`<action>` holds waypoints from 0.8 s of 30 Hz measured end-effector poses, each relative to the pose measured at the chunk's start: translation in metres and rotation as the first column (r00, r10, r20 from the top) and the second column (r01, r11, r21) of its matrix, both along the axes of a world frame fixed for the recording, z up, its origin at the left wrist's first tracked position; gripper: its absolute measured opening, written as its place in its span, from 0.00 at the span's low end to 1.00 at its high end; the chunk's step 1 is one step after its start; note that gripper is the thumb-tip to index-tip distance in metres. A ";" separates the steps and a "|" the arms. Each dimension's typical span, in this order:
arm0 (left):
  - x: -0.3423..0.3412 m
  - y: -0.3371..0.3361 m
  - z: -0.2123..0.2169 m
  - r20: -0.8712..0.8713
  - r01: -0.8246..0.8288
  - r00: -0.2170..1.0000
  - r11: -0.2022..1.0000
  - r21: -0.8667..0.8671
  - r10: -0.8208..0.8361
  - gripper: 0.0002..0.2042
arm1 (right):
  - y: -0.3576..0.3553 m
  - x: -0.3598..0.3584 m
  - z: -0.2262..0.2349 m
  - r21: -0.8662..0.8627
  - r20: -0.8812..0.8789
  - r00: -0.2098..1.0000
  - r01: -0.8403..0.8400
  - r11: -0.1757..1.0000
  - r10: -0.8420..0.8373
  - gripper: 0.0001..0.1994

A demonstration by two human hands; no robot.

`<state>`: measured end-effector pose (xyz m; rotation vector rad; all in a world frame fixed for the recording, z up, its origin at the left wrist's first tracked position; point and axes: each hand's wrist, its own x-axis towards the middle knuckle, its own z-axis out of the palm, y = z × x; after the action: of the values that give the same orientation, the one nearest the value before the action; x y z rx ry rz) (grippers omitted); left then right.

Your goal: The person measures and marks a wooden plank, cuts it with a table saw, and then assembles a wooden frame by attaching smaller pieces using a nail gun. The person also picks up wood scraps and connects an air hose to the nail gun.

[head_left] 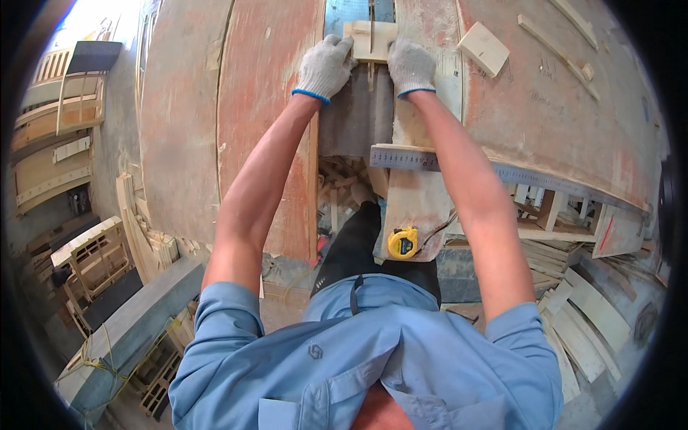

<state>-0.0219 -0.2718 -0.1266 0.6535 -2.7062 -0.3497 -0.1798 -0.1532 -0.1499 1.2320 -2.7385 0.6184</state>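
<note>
My left hand (pixel 326 67), in a white knit glove with a blue cuff, grips the left end of a short pale wood board (pixel 385 44). On the board's right end, my right hand (pixel 412 68) is closed in a matching glove. Between the hands, a thin upright saw blade (pixel 372 30) appears to run through the middle of the board, in line with a narrow slot. The board rests over the dark metal plate (pixel 351 118) of the saw table, at the far side of my reach. Fingertips behind the board are partly hidden.
Red-stained wooden tabletops (pixel 265 129) flank the plate. A steel ruler (pixel 405 158) runs along a wooden edge under my right forearm. Nearer me lies a yellow tape measure (pixel 403 244). A loose wood block (pixel 484 49) and strips (pixel 555 54) lie right; stacked frames (pixel 93 251) stand left.
</note>
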 end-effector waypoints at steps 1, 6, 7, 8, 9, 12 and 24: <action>-0.001 0.001 0.000 -0.013 -0.014 1.000 1.000 -0.001 0.014 0.20 | 0.000 -0.001 0.000 -0.006 0.011 1.000 0.006 1.000 -0.005 0.13; -0.006 0.013 0.006 -0.011 -0.079 0.997 0.994 0.074 0.080 0.19 | 0.003 0.000 0.005 -0.004 0.044 0.999 0.021 1.000 -0.020 0.13; -0.003 0.017 0.009 0.009 -0.095 0.995 0.989 0.113 0.095 0.19 | 0.007 0.004 0.006 0.004 0.049 0.999 0.009 1.000 -0.009 0.13; 0.000 0.023 0.011 0.007 -0.110 0.994 0.983 0.150 0.110 0.19 | 0.011 0.009 0.007 0.011 0.080 0.997 0.014 1.000 -0.015 0.13; 0.003 0.030 0.013 0.005 -0.124 0.992 0.975 0.186 0.125 0.19 | 0.018 0.016 0.007 0.019 0.111 0.994 0.019 1.000 -0.021 0.13; 0.006 0.035 0.008 -0.058 -0.156 0.982 0.948 0.278 0.179 0.20 | 0.030 0.028 0.011 0.016 0.190 0.982 0.002 1.000 -0.005 0.15; -0.028 -0.018 0.010 -0.003 -0.242 0.963 0.875 0.419 0.268 0.23 | 0.008 -0.056 0.001 -0.163 0.368 0.916 -0.110 0.981 0.163 0.23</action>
<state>-0.0496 -0.2898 -0.1168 1.0849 -2.4559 -0.8749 -0.2356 -0.1456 -0.1484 1.4081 -2.8535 1.1566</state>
